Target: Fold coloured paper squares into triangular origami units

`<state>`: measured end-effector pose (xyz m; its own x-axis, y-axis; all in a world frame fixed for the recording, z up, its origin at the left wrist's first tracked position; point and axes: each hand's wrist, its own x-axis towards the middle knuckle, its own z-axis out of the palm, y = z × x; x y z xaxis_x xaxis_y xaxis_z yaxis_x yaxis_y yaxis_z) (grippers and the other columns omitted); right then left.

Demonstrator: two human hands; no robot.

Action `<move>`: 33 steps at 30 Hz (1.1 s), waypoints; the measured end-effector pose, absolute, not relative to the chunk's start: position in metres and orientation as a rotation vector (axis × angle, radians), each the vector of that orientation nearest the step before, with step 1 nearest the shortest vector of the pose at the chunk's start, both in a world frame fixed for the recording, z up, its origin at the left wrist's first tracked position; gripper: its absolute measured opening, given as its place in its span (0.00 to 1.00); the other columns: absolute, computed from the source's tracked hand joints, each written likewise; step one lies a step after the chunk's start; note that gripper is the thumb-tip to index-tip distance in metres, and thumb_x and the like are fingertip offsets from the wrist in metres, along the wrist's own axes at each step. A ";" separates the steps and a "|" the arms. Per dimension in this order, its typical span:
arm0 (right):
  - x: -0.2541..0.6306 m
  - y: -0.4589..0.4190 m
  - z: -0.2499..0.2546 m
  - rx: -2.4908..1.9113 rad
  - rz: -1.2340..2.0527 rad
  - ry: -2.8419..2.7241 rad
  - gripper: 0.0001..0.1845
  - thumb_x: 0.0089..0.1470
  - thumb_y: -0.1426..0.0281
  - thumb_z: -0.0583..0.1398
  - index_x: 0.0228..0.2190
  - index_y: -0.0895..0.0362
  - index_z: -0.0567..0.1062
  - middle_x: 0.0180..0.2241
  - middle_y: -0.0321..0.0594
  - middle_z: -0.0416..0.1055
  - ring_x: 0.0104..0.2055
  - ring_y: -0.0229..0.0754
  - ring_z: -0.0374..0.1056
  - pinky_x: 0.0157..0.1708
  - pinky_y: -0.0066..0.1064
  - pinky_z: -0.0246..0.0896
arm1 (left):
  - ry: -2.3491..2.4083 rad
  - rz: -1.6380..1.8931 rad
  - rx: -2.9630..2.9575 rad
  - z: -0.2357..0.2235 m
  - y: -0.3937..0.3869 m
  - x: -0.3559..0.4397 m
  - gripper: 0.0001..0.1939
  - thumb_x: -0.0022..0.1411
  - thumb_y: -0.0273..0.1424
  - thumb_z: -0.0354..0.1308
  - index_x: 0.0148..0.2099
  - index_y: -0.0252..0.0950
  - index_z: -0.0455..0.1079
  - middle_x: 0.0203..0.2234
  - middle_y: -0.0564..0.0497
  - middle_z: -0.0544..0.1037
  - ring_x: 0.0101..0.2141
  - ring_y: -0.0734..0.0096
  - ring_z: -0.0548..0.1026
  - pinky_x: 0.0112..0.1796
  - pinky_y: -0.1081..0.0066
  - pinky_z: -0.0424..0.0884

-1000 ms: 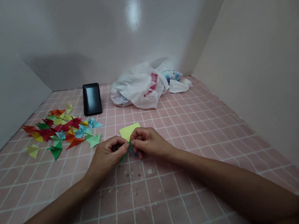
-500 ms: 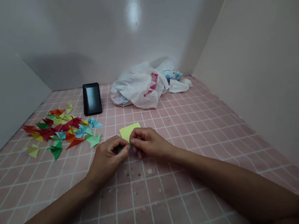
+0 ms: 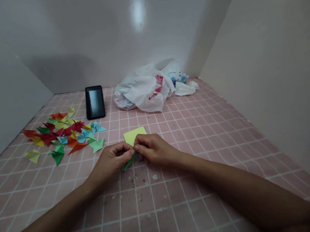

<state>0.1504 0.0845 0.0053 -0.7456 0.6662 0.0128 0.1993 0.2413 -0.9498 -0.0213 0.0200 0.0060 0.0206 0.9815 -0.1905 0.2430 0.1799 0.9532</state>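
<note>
My left hand point(image 3: 110, 160) and my right hand point(image 3: 154, 149) meet at the fingertips around a small folded green paper point(image 3: 129, 163). Most of that paper is hidden by my fingers, with one green point sticking out downward. A bluish paper edge point(image 3: 139, 158) shows under my right fingers, but I cannot tell how it joins the green piece. A yellow paper square point(image 3: 133, 135) lies flat just beyond my right fingers. To the left of my left hand lies a scattered pile of folded paper triangles point(image 3: 58, 135) in several colours.
A black tablet point(image 3: 94, 102) leans near the far wall. A crumpled white plastic bag point(image 3: 143, 91) and a white cloth or tissue point(image 3: 184, 89) lie by the back corner. Pale walls point(image 3: 270, 69) border the pink tiled surface point(image 3: 167, 206), which has small specks near my hands.
The green point now shows below my left hand, where it was mostly hidden half a second ago. My hands have shifted only slightly, and the yellow square stays in place.
</note>
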 end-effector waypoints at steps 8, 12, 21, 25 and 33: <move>0.149 0.087 0.000 -0.810 1.479 -2.040 0.13 0.61 0.69 0.56 0.25 0.57 0.66 0.20 0.31 0.64 0.21 0.32 0.59 0.24 0.25 0.52 | 1.401 0.943 1.180 0.004 0.019 -0.022 0.13 0.58 0.40 0.61 0.30 0.35 0.75 0.23 0.54 0.72 0.24 0.74 0.64 0.27 0.73 0.60; 0.148 0.086 0.002 -0.854 1.427 -2.001 0.13 0.59 0.69 0.57 0.23 0.57 0.65 0.20 0.32 0.65 0.23 0.33 0.59 0.24 0.25 0.51 | 1.357 1.012 1.135 0.006 0.019 -0.021 0.14 0.61 0.42 0.58 0.32 0.36 0.73 0.26 0.52 0.74 0.27 0.71 0.69 0.30 0.72 0.65; 0.146 0.086 -0.001 -0.888 1.416 -1.915 0.12 0.56 0.72 0.57 0.22 0.56 0.65 0.19 0.31 0.64 0.22 0.33 0.58 0.23 0.25 0.50 | 1.281 1.060 1.211 -0.001 0.020 -0.019 0.14 0.52 0.32 0.66 0.42 0.37 0.70 0.36 0.51 0.78 0.38 0.67 0.78 0.41 0.68 0.72; 0.146 0.084 -0.001 -0.936 1.409 -1.875 0.11 0.57 0.71 0.57 0.23 0.56 0.65 0.20 0.32 0.66 0.23 0.34 0.59 0.24 0.25 0.51 | 1.280 1.100 1.200 0.000 0.020 -0.018 0.13 0.54 0.34 0.65 0.41 0.38 0.69 0.34 0.52 0.78 0.36 0.68 0.78 0.37 0.70 0.72; 0.146 0.085 -0.003 -0.856 1.407 -1.885 0.09 0.57 0.68 0.58 0.26 0.57 0.67 0.23 0.33 0.67 0.25 0.34 0.61 0.26 0.26 0.54 | 1.346 1.162 1.198 0.005 0.017 -0.016 0.14 0.53 0.35 0.64 0.40 0.38 0.67 0.32 0.54 0.75 0.31 0.71 0.76 0.33 0.71 0.72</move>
